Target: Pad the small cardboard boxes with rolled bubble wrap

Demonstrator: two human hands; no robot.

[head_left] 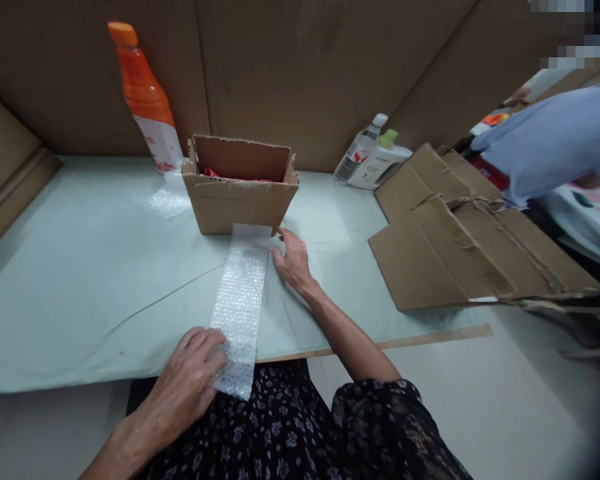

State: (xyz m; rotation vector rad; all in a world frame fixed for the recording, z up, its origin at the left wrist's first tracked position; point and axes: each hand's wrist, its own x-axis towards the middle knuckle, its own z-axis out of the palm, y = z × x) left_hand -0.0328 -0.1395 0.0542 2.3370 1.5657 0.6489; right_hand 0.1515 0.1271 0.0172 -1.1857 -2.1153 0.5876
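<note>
A long strip of bubble wrap (240, 300) lies on the pale green table (80, 267), running from the table's near edge up to a small open cardboard box (237, 200). My left hand (190, 380) rests flat on the strip's near end, fingers spread over it. My right hand (293, 260) lies flat on the table beside the strip's far end, fingertips touching its edge close to the box. Something red shows inside the box.
An orange bottle (145, 100) stands behind the box at the left. Two pale bottles (375, 160) lie at the back right. Flattened cardboard sheets (470, 247) lie at the right. A person's light blue sleeve (555, 140) reaches in at the far right. Cardboard walls surround the table.
</note>
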